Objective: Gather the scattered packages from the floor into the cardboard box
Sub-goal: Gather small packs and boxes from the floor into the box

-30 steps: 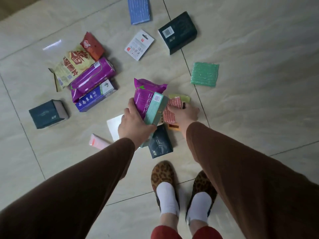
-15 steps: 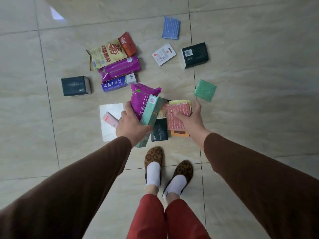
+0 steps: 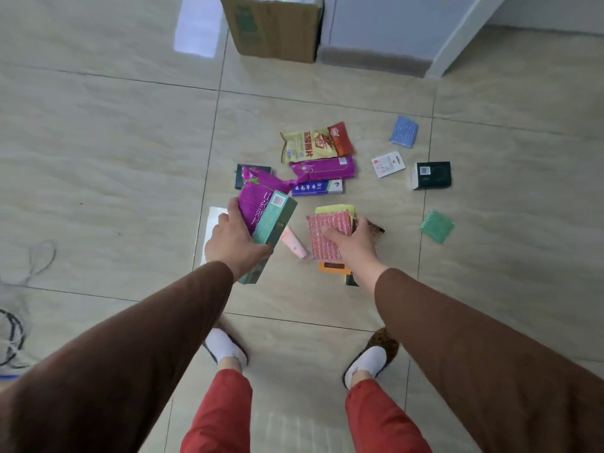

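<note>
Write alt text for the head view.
Standing over packages scattered on a tiled floor, a person holds a purple bag and green carton in the left hand and a stack of scouring pads in the right hand. The cardboard box stands beyond.

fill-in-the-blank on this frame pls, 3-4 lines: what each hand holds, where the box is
1. The left hand grips a purple bag together with a long ____ carton.
2. The right hand holds a pink scouring pad with a ____ pad behind it.
3. The cardboard box stands at the ____ edge of the view, beyond the packages.
4. The green pad lies on the ____.

Missing words: green; yellow; top; floor
</note>
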`<action>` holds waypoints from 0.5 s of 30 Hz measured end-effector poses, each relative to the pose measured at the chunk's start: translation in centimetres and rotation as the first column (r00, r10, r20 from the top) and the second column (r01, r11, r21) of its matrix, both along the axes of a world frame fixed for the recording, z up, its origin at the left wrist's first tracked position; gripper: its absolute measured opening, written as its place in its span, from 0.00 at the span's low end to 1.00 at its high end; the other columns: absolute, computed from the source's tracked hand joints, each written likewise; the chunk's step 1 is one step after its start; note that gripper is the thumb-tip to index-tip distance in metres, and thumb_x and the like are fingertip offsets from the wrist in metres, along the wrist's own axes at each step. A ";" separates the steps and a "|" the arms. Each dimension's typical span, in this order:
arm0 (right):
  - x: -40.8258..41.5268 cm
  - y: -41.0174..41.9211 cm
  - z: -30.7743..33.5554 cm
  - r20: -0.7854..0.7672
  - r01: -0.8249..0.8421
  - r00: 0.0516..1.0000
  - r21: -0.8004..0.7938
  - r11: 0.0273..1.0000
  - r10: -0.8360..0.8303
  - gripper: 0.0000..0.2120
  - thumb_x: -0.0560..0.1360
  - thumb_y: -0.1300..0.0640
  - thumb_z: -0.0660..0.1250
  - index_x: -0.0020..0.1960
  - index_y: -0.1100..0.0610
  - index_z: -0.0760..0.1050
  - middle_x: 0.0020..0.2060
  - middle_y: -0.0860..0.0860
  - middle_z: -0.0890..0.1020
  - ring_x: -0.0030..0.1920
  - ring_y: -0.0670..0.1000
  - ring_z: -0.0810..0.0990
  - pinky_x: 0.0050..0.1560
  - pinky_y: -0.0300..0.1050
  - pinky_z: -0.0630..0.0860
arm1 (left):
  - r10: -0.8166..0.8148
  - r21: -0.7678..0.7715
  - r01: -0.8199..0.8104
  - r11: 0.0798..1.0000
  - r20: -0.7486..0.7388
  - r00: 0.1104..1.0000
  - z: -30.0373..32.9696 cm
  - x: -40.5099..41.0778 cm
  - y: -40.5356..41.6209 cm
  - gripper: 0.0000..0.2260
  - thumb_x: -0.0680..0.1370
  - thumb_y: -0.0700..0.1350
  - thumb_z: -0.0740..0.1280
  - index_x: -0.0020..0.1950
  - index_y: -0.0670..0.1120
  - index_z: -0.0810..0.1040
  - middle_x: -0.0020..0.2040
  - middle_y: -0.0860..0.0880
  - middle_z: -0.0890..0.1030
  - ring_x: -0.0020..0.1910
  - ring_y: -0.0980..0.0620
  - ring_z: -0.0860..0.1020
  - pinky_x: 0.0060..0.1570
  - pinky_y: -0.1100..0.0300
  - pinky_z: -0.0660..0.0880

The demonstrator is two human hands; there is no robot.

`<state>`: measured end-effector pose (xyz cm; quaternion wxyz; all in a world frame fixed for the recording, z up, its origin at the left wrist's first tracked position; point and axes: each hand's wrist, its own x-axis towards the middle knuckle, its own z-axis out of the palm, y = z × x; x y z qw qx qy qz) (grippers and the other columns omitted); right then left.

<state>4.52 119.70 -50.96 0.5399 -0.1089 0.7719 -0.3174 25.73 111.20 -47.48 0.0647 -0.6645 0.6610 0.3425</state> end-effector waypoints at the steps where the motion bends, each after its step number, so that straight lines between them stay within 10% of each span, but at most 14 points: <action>1: 2.0 -1.4 0.6 -0.010 -0.015 1.000 -0.001 1.000 0.015 0.22 0.76 0.51 0.75 0.62 0.51 0.67 0.50 0.44 0.79 0.47 0.46 0.80 0.38 0.41 0.74 | -0.001 -0.002 0.001 1.000 0.004 1.000 0.4 2.0 -1.4 0.48 0.60 0.54 0.78 0.73 0.53 0.55 0.55 0.46 0.74 0.54 0.41 0.78 0.54 0.43 0.79; 15: 20.7 -22.4 5.4 -0.013 0.015 1.000 -0.094 0.996 -0.016 0.25 0.76 0.52 0.75 0.62 0.44 0.61 0.49 0.40 0.76 0.48 0.40 0.78 0.41 0.37 0.75 | -0.097 -0.022 0.100 0.995 0.119 0.988 4.4 20.0 -24.2 0.50 0.61 0.52 0.78 0.77 0.51 0.53 0.59 0.42 0.73 0.59 0.38 0.75 0.55 0.44 0.75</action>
